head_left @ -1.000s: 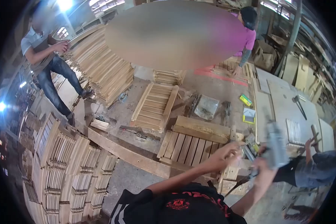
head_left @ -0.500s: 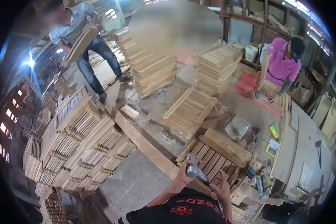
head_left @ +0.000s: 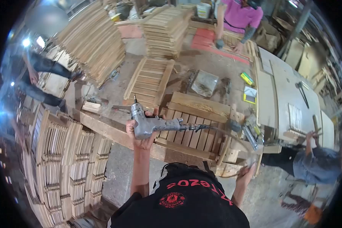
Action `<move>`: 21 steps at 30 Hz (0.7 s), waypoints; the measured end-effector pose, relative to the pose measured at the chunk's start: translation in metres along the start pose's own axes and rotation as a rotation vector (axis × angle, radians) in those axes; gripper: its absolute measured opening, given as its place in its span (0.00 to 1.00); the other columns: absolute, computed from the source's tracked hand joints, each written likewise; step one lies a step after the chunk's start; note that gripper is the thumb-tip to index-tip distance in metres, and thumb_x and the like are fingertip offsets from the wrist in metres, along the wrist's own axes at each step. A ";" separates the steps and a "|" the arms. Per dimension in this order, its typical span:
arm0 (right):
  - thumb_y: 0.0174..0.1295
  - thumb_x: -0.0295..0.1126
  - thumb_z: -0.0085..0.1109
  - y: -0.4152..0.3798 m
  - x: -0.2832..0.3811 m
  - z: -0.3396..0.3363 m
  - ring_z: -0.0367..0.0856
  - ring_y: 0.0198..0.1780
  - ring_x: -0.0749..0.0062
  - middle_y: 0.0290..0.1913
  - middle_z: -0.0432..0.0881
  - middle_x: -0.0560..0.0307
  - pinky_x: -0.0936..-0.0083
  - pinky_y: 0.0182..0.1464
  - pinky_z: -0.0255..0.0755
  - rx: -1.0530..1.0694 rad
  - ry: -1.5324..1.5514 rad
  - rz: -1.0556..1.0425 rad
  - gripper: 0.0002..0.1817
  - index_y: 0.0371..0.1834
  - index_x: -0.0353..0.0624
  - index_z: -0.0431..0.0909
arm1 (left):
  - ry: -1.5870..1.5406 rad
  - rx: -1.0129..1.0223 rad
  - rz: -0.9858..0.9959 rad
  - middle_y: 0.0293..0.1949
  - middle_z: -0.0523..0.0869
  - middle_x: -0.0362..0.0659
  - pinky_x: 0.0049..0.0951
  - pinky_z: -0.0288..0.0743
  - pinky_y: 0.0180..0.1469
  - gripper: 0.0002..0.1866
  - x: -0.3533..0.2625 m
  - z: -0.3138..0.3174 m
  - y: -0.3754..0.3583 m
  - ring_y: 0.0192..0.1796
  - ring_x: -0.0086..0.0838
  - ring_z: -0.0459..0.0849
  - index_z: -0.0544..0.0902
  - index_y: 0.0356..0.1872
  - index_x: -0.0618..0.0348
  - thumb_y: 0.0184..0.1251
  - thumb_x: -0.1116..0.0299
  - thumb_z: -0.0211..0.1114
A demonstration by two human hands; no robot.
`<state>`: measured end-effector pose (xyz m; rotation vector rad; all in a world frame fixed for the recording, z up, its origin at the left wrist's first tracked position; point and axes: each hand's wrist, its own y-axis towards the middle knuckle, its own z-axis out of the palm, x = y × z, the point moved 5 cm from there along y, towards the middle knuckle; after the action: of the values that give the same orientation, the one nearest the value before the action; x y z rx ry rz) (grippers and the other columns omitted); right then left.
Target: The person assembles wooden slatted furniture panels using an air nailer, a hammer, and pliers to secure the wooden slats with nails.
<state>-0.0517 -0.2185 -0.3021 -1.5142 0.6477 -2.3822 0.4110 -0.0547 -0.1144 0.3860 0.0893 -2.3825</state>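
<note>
My left hand [head_left: 140, 133] is wrapped round a grey air drill [head_left: 150, 123], whose bit points up and away from me. From the drill's fitting a thin air hose [head_left: 231, 135] runs right and curves down toward the bench's front edge. Low on the right, my right hand [head_left: 246, 173] has its fingers closed where the hose loops, seemingly gripping it; the fingers are slightly blurred. Beneath and beside the drill lies a slatted wooden panel [head_left: 195, 131] on the bench, with a thick wooden board [head_left: 199, 106] along its far side.
A second slatted panel [head_left: 150, 81] lies farther back, before tall panel stacks [head_left: 165, 34]. A clear plastic bag [head_left: 204, 83] and a yellow box [head_left: 247, 78] sit on the bench. Stacked slats [head_left: 64, 159] stand at left. Co-workers are across the bench, left and right.
The drill has swung up and left in my left hand, its bit now pointing away. My right hand has moved from beside the drill to the lower right. The view has shifted.
</note>
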 end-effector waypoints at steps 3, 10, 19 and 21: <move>0.65 0.49 0.57 -0.002 0.052 -0.007 0.51 0.15 0.81 0.13 0.54 0.72 0.78 0.20 0.48 -0.143 0.303 -0.025 0.23 0.16 0.56 0.60 | -0.089 0.036 -0.081 0.42 0.83 0.47 0.62 0.52 0.71 0.21 0.023 -0.012 -0.002 0.65 0.43 0.71 0.78 0.53 0.53 0.58 0.60 0.61; 0.57 0.29 0.57 -0.060 0.160 -0.011 0.59 0.20 0.85 0.21 0.66 0.68 0.79 0.21 0.54 -0.177 0.032 -0.403 0.09 0.22 0.50 0.67 | -0.061 -0.035 -0.294 0.39 0.83 0.48 0.64 0.61 0.65 0.22 0.060 -0.028 -0.014 0.57 0.45 0.77 0.78 0.48 0.61 0.52 0.61 0.63; 0.55 0.20 0.52 -0.122 0.118 0.181 0.84 0.31 0.68 0.38 0.86 0.54 0.77 0.34 0.74 0.538 -1.017 -0.567 0.17 0.49 0.34 0.78 | 0.076 0.041 -0.549 0.36 0.82 0.47 0.63 0.61 0.67 0.26 0.094 -0.012 -0.022 0.55 0.45 0.77 0.76 0.50 0.65 0.49 0.61 0.64; 0.58 0.21 0.53 -0.130 0.099 0.191 0.86 0.35 0.61 0.38 0.87 0.49 0.72 0.37 0.77 0.631 -1.105 -0.535 0.15 0.49 0.34 0.78 | 0.124 0.070 -0.541 0.36 0.81 0.47 0.62 0.63 0.65 0.28 0.092 -0.009 -0.026 0.54 0.45 0.77 0.75 0.51 0.67 0.49 0.59 0.63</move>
<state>0.0821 -0.1931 -0.0909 -2.3903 -0.7344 -1.3164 0.3310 -0.0933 -0.1513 0.6047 0.1882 -2.8965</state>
